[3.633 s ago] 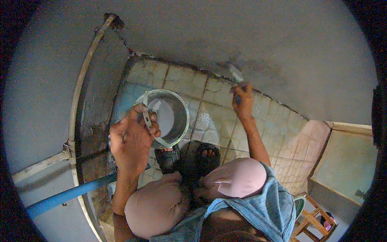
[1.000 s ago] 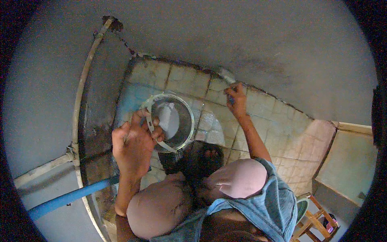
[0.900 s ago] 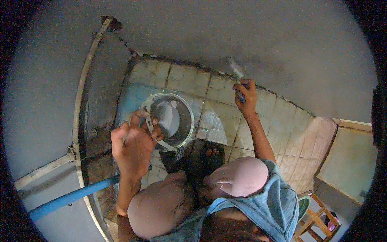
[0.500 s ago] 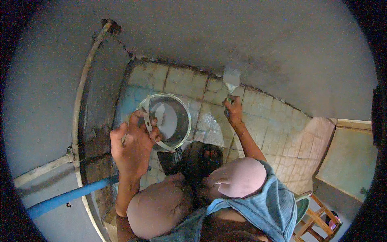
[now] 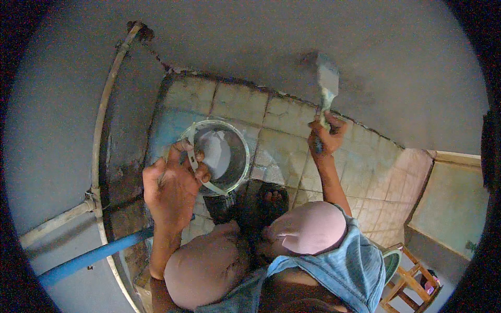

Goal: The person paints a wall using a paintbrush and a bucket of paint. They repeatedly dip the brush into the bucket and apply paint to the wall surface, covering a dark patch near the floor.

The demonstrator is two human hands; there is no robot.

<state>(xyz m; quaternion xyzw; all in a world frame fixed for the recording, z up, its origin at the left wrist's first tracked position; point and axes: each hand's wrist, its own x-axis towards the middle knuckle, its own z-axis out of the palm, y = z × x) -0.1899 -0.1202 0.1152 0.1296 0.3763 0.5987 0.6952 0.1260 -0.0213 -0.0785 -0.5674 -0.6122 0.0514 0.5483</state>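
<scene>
My right hand [image 5: 327, 136] grips a wide flat paintbrush [image 5: 327, 78] by its handle, the white-coated bristles up against the lower part of the grey wall [image 5: 250, 36]. Around the bristles the wall has a darker, smudged patch. My left hand [image 5: 172, 190] has its fingers hooked round the pale strap handle [image 5: 210, 187] of a round bucket [image 5: 244, 169]. White paint [image 5: 216, 154] shows inside the bucket, which sits in front of my feet on the tiles or just over them; I cannot tell which.
Pale pipes [image 5: 107, 112] run along the left wall, and a blue pipe [image 5: 99, 255] reaches towards my left forearm. Worn tiles [image 5: 289, 141] cover the floor, with a dark, crumbling edge at the wall. A wooden stool [image 5: 409, 281] stands at the lower right.
My right hand has moved right and slightly up, taking the brush higher and further right along the wall. The left hand and bucket have hardly shifted.
</scene>
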